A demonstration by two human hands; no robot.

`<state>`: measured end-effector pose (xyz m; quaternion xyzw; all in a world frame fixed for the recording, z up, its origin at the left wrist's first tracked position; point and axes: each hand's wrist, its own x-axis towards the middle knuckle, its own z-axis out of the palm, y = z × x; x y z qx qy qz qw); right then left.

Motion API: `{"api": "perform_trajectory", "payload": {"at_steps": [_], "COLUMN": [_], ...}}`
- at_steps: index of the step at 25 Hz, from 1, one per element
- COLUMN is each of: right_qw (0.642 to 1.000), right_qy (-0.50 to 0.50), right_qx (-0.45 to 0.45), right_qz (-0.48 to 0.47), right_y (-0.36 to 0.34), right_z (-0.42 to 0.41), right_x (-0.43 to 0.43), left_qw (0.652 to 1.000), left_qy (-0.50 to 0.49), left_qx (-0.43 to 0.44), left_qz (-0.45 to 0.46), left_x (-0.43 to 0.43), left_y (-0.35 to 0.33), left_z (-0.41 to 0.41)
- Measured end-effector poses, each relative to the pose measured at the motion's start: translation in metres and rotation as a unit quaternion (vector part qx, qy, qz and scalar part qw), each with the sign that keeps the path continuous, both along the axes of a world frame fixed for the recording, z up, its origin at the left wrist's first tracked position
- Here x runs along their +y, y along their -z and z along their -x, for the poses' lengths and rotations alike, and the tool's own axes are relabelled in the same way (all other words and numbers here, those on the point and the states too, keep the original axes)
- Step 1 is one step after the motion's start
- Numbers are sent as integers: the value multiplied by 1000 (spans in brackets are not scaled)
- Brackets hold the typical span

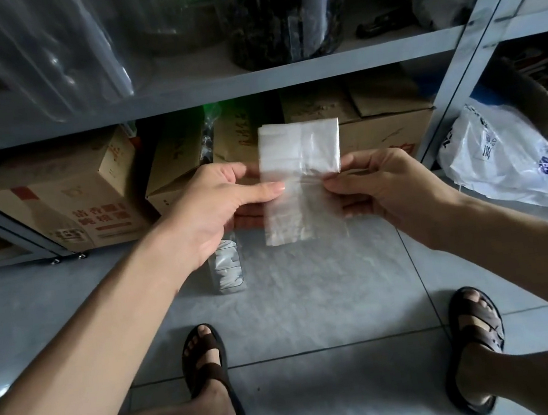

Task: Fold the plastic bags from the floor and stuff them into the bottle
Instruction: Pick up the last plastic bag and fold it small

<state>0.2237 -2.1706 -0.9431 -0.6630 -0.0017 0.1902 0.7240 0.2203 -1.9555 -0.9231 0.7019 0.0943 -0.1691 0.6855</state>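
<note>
I hold a translucent white plastic bag (300, 169), folded into a narrow upright strip, in the air in front of the shelves. My left hand (220, 207) pinches its left edge between thumb and fingers. My right hand (380, 187) pinches its right edge at about the same height. Below my left hand a clear plastic bottle (227, 271) stands on the floor with white folded plastic inside it. A large sheet of thin clear plastic (327, 287) lies spread on the floor tiles under the held bag.
A grey metal shelf rack (203, 92) stands just ahead, with cardboard boxes (68, 198) on the floor level. A white printed plastic bag (498, 159) lies on the floor at right. My sandalled feet (211, 380) rest on the grey tiles.
</note>
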Motion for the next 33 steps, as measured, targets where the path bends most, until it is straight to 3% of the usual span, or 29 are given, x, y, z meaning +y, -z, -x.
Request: {"api": "perform_trajectory", "payload": {"at_steps": [9,18,25,33], "right_qw": [999,998,994,999], "right_qy": [-22,-38,-47,-25], "right_qx": [25,-46,-78,-4], "right_qz": [-30,34,63,-19], "right_y": [-1,1,4,8], "right_z": [-1,1,2,7], "right_x": [0,-2,0,9], "left_qw": [999,997,997,998], "left_qy": [33,44,60,11], "left_qx": [3,55,22,-45], "left_qz": [8,16,-35,-31], "left_x": [1,0,-2,-4], "left_y": [-5,-10,-5,0], "left_z": [3,4,4,5]}}
